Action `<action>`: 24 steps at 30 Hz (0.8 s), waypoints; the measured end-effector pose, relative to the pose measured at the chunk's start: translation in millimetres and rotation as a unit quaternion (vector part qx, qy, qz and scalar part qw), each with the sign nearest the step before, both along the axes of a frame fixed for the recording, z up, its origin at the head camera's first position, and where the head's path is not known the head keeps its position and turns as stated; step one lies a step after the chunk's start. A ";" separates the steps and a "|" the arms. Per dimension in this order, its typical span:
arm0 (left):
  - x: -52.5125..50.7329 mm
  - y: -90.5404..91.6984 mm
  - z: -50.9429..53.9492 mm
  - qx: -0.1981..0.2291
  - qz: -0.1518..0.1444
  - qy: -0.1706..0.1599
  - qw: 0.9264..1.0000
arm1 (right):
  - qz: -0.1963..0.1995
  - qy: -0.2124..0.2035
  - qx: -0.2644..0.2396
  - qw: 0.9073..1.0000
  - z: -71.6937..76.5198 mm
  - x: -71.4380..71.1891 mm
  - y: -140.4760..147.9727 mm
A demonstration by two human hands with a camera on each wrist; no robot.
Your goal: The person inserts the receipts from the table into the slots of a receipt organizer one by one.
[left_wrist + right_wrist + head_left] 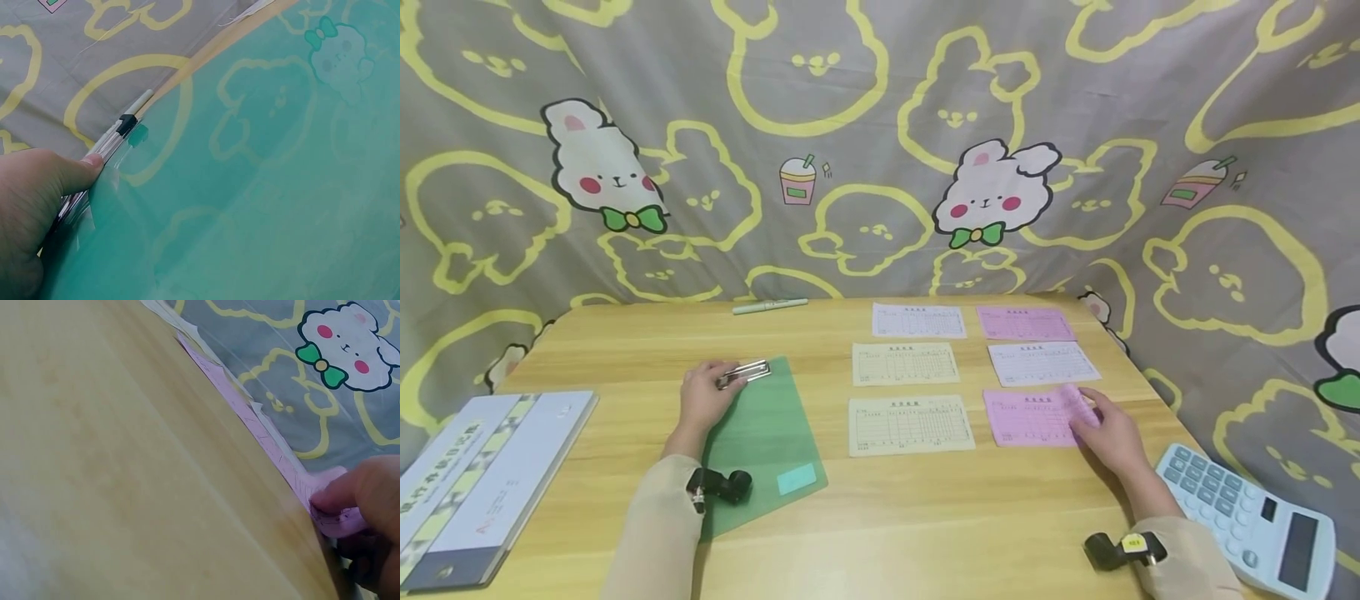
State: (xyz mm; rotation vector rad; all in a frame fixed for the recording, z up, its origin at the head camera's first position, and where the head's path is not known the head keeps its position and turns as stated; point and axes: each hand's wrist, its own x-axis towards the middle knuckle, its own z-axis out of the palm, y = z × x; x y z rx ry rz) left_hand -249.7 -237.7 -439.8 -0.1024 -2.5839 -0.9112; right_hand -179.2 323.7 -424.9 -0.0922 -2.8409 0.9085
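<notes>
Light wooden table (917,533) spreads before me. At right of the frame, my right hand (1108,429) pinches the curled right end of a pink printed slip (1022,418); its long axis runs leftward, toward the green clipboard (760,446) at left of centre, where my left hand (706,396), farther from this slip, holds the metal clip (756,371).
</notes>
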 end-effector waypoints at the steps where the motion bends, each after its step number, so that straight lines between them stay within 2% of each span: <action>1: 0.0 -0.1 -0.4 0.000 0.000 -0.003 1.000 | 0.003 -0.006 -0.010 1.000 0.8 0.2 0.0; 5: 0.8 0.1 -0.3 0.001 0.001 -0.014 1.000 | 0.017 -0.022 -0.056 0.998 4.8 1.8 0.3; 9: 1.7 1.4 1.5 0.004 0.001 -0.020 1.000 | 0.041 -0.019 -0.086 0.995 9.7 3.6 2.6; 17: 1.4 3.0 0.5 0.000 -0.002 -0.019 1.000 | 0.061 -0.008 -0.046 0.997 26.9 11.7 9.5; 21: 1.8 2.3 3.7 0.001 -0.007 -0.022 1.000 | 0.072 -0.002 -0.085 0.994 39.1 16.1 8.9; 24: 1.9 1.0 7.6 0.006 -0.011 -0.036 0.999 | 0.091 0.017 -0.132 0.987 47.8 17.4 6.8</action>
